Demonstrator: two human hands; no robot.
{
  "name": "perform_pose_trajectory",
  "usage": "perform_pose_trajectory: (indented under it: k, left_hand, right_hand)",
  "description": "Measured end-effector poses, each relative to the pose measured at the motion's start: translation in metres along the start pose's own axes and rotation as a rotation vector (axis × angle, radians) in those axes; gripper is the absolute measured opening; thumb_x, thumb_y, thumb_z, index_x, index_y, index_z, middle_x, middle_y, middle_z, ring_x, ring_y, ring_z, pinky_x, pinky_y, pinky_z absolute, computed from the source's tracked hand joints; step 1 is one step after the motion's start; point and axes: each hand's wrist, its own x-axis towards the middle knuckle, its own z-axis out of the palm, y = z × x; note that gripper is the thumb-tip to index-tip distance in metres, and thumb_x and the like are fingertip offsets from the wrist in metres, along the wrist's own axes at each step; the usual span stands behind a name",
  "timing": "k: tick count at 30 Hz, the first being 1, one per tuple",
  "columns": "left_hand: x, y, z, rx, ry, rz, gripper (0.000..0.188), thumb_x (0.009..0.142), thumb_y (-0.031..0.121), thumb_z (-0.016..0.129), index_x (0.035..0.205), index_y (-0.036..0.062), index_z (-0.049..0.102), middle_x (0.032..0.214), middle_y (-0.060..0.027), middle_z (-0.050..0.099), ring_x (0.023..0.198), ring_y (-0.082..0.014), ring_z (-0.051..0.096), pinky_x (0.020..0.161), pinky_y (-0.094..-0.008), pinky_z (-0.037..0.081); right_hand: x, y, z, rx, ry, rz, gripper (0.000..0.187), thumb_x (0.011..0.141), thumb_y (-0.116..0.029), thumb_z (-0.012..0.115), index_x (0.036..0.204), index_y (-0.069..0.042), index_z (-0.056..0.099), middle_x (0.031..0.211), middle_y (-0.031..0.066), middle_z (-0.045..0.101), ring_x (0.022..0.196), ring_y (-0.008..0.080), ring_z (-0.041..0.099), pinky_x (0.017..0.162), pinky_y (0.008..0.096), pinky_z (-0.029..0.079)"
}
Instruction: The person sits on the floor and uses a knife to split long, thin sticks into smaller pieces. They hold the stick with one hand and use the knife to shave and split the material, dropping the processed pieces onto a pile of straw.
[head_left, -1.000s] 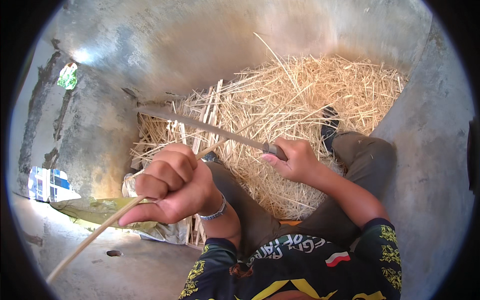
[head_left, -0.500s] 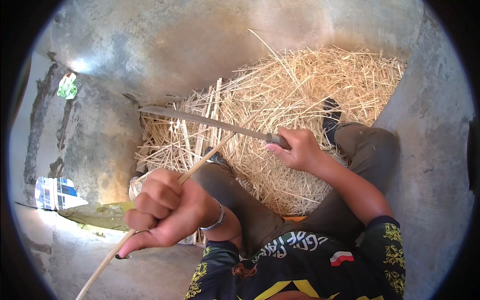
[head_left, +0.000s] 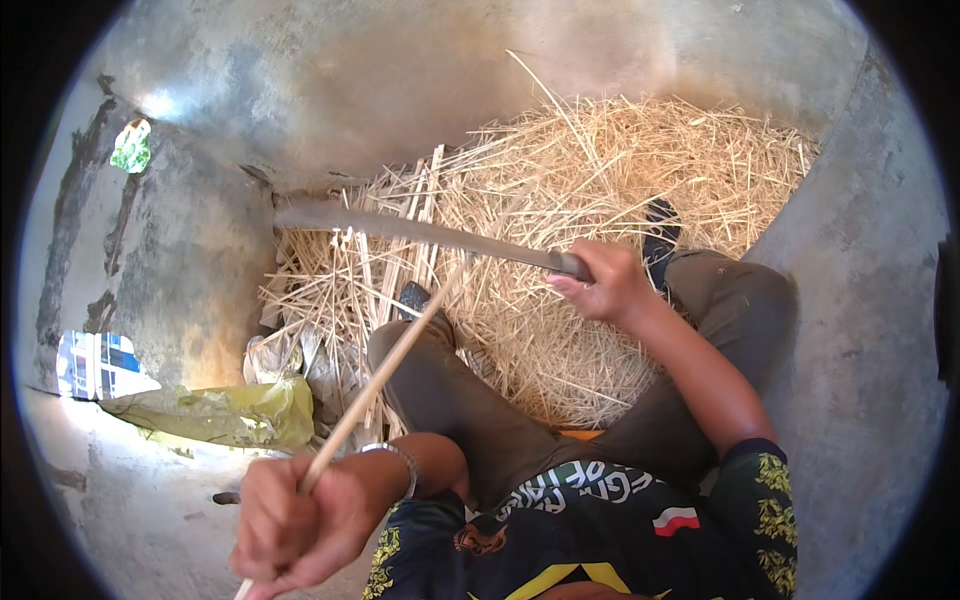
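Observation:
My left hand (head_left: pixel 285 525), low at the left, is closed round a thin pale wooden stick (head_left: pixel 385 372). The stick slants up and to the right, and its far end meets or lies just under the blade of a machete (head_left: pixel 425 232); I cannot tell if they touch. My right hand (head_left: pixel 607 282) grips the machete's short handle, with the long blade pointing left above the shavings. A bracelet circles my left wrist.
Pale wood shavings (head_left: pixel 610 170) heap up around my bent legs (head_left: pixel 730 300) and feet. A yellowish plastic bag (head_left: pixel 275 412) lies at the left. Stained concrete walls (head_left: pixel 400 90) close in the far side, left and right; the left one has small holes.
My left hand has drawn the stick down toward me, so the end that reached past the blade is now at the blade. The right hand has barely moved; more of the blade's face shows.

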Motion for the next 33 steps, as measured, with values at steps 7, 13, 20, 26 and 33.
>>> perform_pose_trajectory:
  k: [7, 13, 20, 26, 33]
  left_hand:
    - [-0.003, 0.007, 0.007, -0.158, -0.122, -0.083, 0.047, 0.102, 0.027, 0.055, 0.061, 0.0190, 0.032, 0.050, 0.0136, 0.020, 0.040, 0.0013, 0.016, 0.041, -0.0208, 0.012]
    - [0.011, 0.031, -0.017, -0.057, -0.100, -0.075, 0.048, 0.104, 0.031, 0.049, 0.061, 0.0186, 0.033, 0.051, 0.0134, 0.019, 0.040, 0.0007, 0.016, 0.041, -0.0207, 0.011]
    - [0.015, 0.043, -0.022, -0.199, -0.020, -0.060, 0.045, 0.105, 0.037, 0.052, 0.066, 0.0184, 0.039, 0.054, 0.0132, 0.025, 0.041, -0.0002, 0.019, 0.040, -0.0201, 0.016]
    - [0.016, 0.031, -0.043, 0.493, 0.155, 0.130, 0.038, 0.103, 0.037, 0.057, 0.071, 0.0193, 0.046, 0.057, 0.0137, 0.037, 0.044, 0.0011, 0.030, 0.042, -0.0195, 0.022]
    - [-0.002, -0.053, -0.094, 0.511, 0.078, -0.248, 0.061, 0.106, 0.063, 0.027, 0.069, 0.0159, 0.039, 0.059, 0.0022, 0.034, 0.053, -0.0095, 0.037, 0.048, -0.0241, 0.027]
  right_hand:
    - [-0.006, 0.042, 0.011, -0.289, -0.160, 0.553, 0.055, 0.102, -0.054, 0.052, 0.075, -0.007, 0.061, 0.051, 0.0008, 0.053, 0.042, 0.0122, 0.050, 0.038, 0.0290, 0.041]
    - [-0.005, 0.036, 0.022, -0.136, -0.044, -0.102, 0.050, 0.099, -0.054, 0.058, 0.072, -0.011, 0.059, 0.051, -0.0008, 0.048, 0.046, 0.0121, 0.052, 0.039, 0.0267, 0.041]
    - [-0.044, 0.105, 0.008, -0.240, 0.085, 1.159, 0.074, 0.098, -0.069, 0.042, 0.079, -0.001, 0.065, 0.058, 0.0107, 0.057, 0.052, 0.0260, 0.055, 0.062, 0.0479, 0.049]
    - [-0.012, 0.086, 0.014, 0.508, 0.535, 1.353, 0.065, 0.098, -0.062, 0.052, 0.066, -0.006, 0.051, 0.054, 0.0044, 0.049, 0.043, 0.0153, 0.047, 0.043, 0.0341, 0.041]
    - [0.005, 0.042, 0.017, 0.744, 0.535, 1.405, 0.056, 0.098, -0.058, 0.055, 0.071, -0.010, 0.047, 0.056, -0.0003, 0.042, 0.042, 0.0117, 0.040, 0.039, 0.0302, 0.036]
